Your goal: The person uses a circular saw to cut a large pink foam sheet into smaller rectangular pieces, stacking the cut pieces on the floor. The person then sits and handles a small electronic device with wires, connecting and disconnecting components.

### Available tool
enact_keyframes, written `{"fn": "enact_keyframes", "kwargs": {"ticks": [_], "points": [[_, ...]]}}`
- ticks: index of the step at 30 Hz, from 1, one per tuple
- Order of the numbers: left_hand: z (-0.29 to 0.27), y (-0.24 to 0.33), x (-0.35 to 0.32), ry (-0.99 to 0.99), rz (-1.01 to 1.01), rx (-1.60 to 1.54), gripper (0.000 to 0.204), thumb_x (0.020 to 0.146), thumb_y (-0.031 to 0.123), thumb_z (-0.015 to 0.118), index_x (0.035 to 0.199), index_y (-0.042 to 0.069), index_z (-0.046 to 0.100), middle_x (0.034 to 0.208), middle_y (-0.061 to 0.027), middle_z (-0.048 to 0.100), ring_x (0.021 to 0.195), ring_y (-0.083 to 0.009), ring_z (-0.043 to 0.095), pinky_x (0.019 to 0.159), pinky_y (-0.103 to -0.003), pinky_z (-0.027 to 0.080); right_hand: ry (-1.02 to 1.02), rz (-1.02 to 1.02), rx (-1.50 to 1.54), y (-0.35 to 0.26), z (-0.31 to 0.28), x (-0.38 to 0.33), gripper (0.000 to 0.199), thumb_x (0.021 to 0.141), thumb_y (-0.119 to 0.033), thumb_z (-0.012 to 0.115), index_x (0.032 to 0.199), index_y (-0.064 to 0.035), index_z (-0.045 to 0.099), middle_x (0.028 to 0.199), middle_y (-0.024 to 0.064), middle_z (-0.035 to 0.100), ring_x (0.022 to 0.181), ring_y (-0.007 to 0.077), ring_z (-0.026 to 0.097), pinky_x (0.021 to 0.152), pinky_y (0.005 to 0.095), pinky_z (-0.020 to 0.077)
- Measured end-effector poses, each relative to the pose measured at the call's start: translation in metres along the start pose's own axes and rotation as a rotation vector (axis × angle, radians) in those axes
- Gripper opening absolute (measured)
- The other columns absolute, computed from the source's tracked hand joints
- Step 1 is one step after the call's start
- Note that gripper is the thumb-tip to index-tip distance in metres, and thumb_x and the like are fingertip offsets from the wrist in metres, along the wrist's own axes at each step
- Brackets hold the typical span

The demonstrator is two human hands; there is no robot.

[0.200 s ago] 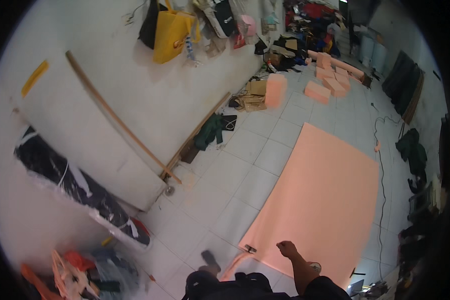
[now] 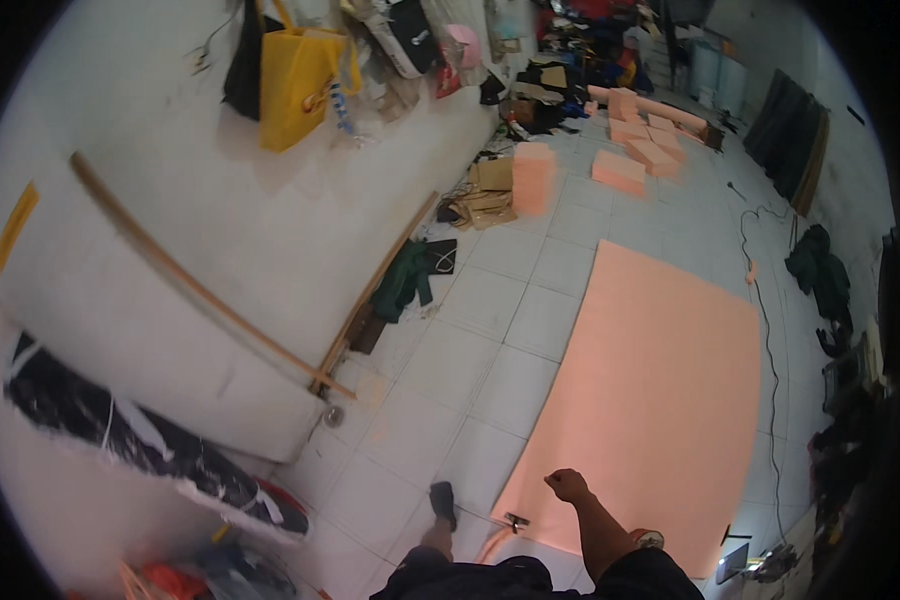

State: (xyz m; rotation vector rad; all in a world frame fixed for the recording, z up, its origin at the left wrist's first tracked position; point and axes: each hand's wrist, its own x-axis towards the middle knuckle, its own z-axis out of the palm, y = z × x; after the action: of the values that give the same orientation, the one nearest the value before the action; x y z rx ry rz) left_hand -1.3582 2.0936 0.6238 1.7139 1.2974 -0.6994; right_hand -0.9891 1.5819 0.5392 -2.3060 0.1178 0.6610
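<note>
My right hand [image 2: 567,485] is over the near part of a large peach-coloured sheet [image 2: 660,380] spread on the floor. Its fingers are curled closed; whatever they may hold is hidden or too small to name. I cannot tell whether the hand touches the sheet. A small black clip-like object [image 2: 516,521] sits on the sheet's near left corner, and a narrow peach strip [image 2: 493,546] trails from there. Beside my right forearm shows a small, partly hidden white and red thing [image 2: 647,538]. My left hand is out of the picture.
My dark-covered foot [image 2: 444,505] stands on the tiles. A long wooden strip [image 2: 205,290] leans on the left wall near a plastic-wrapped dark roll [image 2: 150,440]. Peach blocks [image 2: 620,172] lie farther off. A cable [image 2: 770,400] runs along the sheet's right side.
My view has shifted slightly. My foot has stepped forward on the tiles left of the sheet. The right hand stays closed over the sheet, slightly nearer its left edge.
</note>
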Motion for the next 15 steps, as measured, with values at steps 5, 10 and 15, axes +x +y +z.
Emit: {"fn": "enact_keyframes", "kwargs": {"ticks": [5,10,15], "points": [[-0.16,0.164,0.095,0.144,0.301,0.396,0.023,0.088,0.025,0.062,0.098,0.005,0.061,0.079,-0.0106,0.062,0.069,-0.0247,0.064,0.05,-0.034,0.048,0.016,0.32,0.244,0.005,0.027,0.035,0.047,0.091,-0.049,0.05,0.107,-0.0093,0.07,0.107,0.0153,0.068,0.099,0.0349,0.064,0.09,0.0429,0.0495],[-0.183,0.479,0.175,0.297,0.665,0.467,0.024,0.089,0.026,0.06,0.098,0.004,0.062,0.08,-0.0073,0.061,0.07,-0.0177,0.059,0.057,-0.032,0.047,-0.073,0.57,0.164,0.112,0.071,-0.006,0.054,0.086,-0.057,0.051,0.091,-0.0075,0.073,0.093,0.0172,0.07,0.092,0.0323,0.067,0.084,0.0435,0.0513],[-0.103,0.698,0.161,0.187,0.757,0.095,0.021,0.088,0.023,0.061,0.096,0.004,0.062,0.079,-0.0047,0.06,0.068,-0.0132,0.056,0.059,-0.03,0.047,0.009,0.843,0.781,0.112,0.065,0.028,0.032,0.084,-0.036,0.073,0.079,-0.0061,0.062,0.064,0.0072,0.061,0.053,0.0197,0.058,0.047,0.0365,0.0478]]}}
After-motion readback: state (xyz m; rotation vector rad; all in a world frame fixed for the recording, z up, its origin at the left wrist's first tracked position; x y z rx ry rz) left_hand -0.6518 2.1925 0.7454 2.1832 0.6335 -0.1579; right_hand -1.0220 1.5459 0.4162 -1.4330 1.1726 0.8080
